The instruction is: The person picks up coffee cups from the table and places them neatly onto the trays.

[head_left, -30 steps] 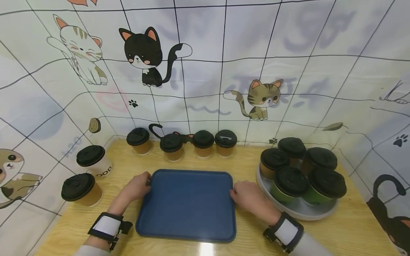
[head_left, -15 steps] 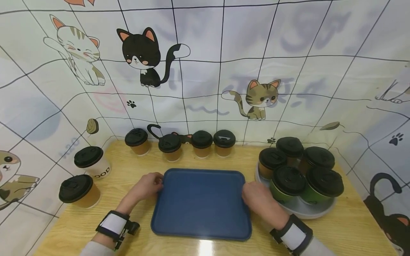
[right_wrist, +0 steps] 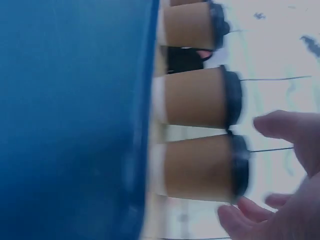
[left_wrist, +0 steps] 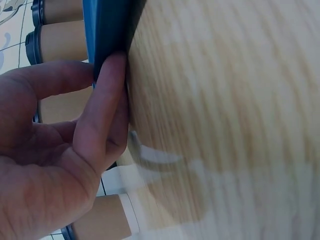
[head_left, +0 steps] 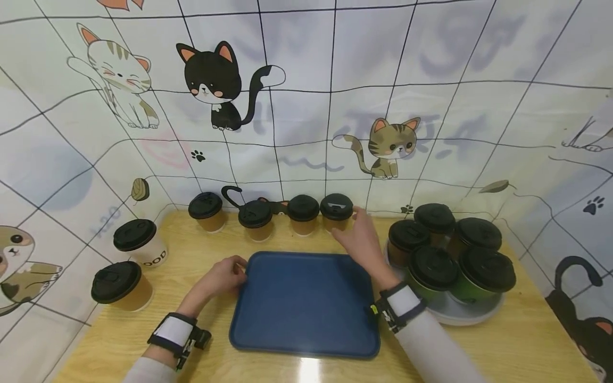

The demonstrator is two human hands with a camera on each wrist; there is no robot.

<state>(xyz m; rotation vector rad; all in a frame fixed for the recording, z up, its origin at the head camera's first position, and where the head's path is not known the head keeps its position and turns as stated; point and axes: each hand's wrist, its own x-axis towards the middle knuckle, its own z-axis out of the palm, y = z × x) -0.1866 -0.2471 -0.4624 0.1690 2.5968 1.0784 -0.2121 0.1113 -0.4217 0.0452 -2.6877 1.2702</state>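
A blue rectangular tray (head_left: 304, 303) lies on the wooden table. At its left edge my left hand (head_left: 225, 276) pinches the rim between thumb (left_wrist: 65, 77) and fingers (left_wrist: 102, 107). My right hand (head_left: 361, 239) is stretched over the tray's far right corner. It is beside the rightmost back cup (head_left: 337, 213), a brown paper cup with a black lid. In the right wrist view, thumb and fingertips (right_wrist: 232, 220) stand apart around that cup's lidded end (right_wrist: 200, 167); contact cannot be made out.
More lidded cups line the back: a brown cup (head_left: 303, 215), another (head_left: 256, 221) and one farther left (head_left: 207, 213). At left stand a white cup (head_left: 141, 242) and a brown cup (head_left: 122, 284). A round grey tray (head_left: 479, 316) at right holds several lidded cups.
The blue tray slid to the right between both hands, then stopped. My right hand has since left its right edge and moved forward to the rightmost back cup.
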